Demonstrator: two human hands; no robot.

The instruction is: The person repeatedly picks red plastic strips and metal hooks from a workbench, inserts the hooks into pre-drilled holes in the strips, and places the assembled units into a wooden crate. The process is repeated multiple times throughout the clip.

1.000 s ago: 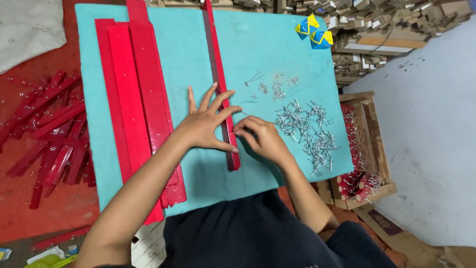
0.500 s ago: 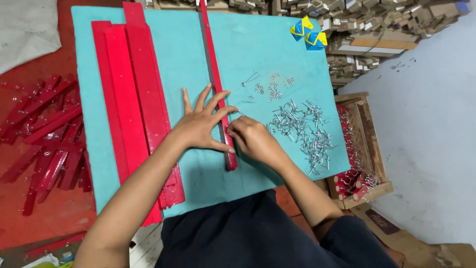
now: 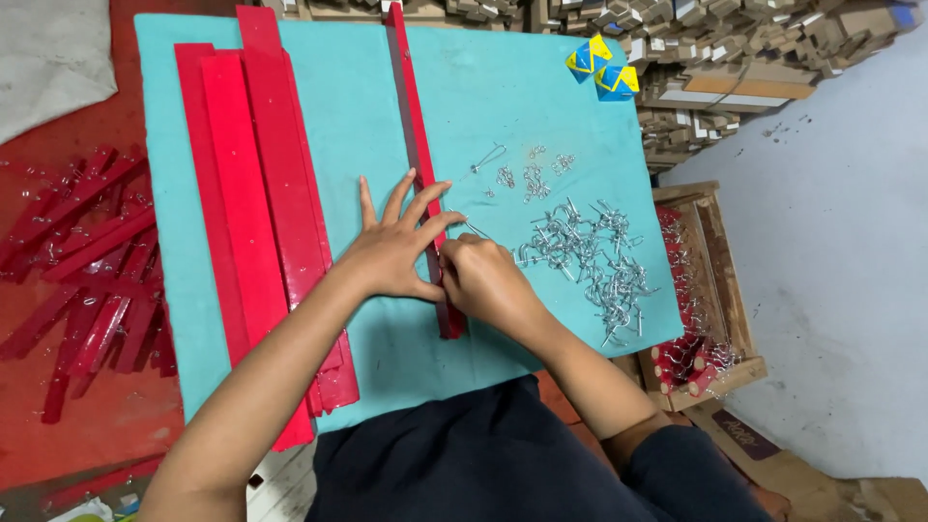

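Left hand (image 3: 391, 253): fingers spread flat, pressing on the long red strip (image 3: 418, 155) lying lengthwise on the turquoise bench (image 3: 483, 87). Right hand (image 3: 486, 280): closed at the strip's edge, touching the left hand; whether it pinches a hook cannot be told. Heap of small metal hooks (image 3: 585, 256) just right. Stacked red strips (image 3: 256, 193) left.

A small workshop. Around the teal worktable (image 3: 541, 87) lie red painted strips (image 3: 77, 261), stacked wood offcuts (image 3: 715, 48) and a crate (image 3: 706, 300).
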